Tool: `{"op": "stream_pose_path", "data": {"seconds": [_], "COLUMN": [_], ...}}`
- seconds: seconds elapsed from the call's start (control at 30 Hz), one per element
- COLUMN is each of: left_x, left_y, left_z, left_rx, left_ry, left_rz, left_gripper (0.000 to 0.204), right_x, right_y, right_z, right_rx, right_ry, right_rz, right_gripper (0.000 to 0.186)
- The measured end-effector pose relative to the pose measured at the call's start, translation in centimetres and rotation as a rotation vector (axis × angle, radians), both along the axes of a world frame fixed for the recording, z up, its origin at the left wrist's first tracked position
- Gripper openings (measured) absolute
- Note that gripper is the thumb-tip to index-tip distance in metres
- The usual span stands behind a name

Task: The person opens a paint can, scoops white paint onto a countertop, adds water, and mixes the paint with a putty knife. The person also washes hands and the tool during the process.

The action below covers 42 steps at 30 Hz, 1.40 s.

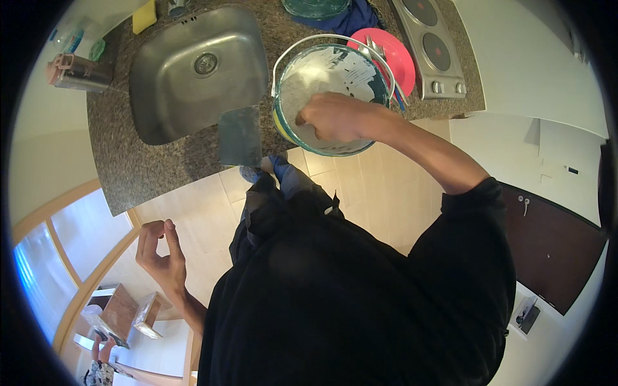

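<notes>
My right hand [331, 119] is down inside the white-and-green bucket [347, 67] of pale, paste-like material, fingers curled; whatever they may hold is hidden. The bucket stands at the counter's front edge, its handle raised. A grey flat square plate or blade [238, 135] lies left of it, over the counter edge. My left hand [164, 257] hangs low at the left, away from the counter, empty, with loosely bent fingers and raised thumb.
The granite counter [109, 148] holds a steel sink [180, 96], yellow sponge [144, 16], pitcher [80, 71], pink plate with cutlery [399, 64], blue cloth [351, 19] and hob [438, 55]. A dark door [547, 251] is at right; wooden furniture [116, 309] and another person [103, 370] at lower left.
</notes>
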<state>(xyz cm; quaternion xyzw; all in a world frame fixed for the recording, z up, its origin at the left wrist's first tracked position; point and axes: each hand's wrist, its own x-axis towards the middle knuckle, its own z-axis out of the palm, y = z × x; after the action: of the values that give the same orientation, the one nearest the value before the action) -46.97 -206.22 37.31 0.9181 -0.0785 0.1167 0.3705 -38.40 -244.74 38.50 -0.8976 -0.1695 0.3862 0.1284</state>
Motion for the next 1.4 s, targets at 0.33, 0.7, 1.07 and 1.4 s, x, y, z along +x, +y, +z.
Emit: {"op": "stream_pose_path", "data": {"seconds": [0.33,0.7,1.07,1.4], "left_x": [-0.8,-3.7,-5.8,-6.7], "left_y": [-2.2,-2.7,-3.4,-3.3], "left_z": [0.2,0.3,0.4,0.1], "left_rx": [0.059,0.076,0.063,0.068], "left_ry": [0.094,0.171,0.201,0.213], "left_rz": [-0.015,0.071,0.090,0.106], "left_gripper": [0.016,0.015,0.013,0.012], "right_x": [-2.5,-1.1,-3.2,-3.9], "right_y": [-2.3,-3.6,-2.0,-2.4], "right_z": [-0.1,-1.0,-2.0,-1.6], "right_rx": [0.226,0.092,0.028,-0.101], "right_ry": [-0.208,-0.579,-0.028,-0.077], "right_rz": [0.080,0.175,0.327,0.093], "right_gripper": [0.034,0.041,0.038,0.035]}}
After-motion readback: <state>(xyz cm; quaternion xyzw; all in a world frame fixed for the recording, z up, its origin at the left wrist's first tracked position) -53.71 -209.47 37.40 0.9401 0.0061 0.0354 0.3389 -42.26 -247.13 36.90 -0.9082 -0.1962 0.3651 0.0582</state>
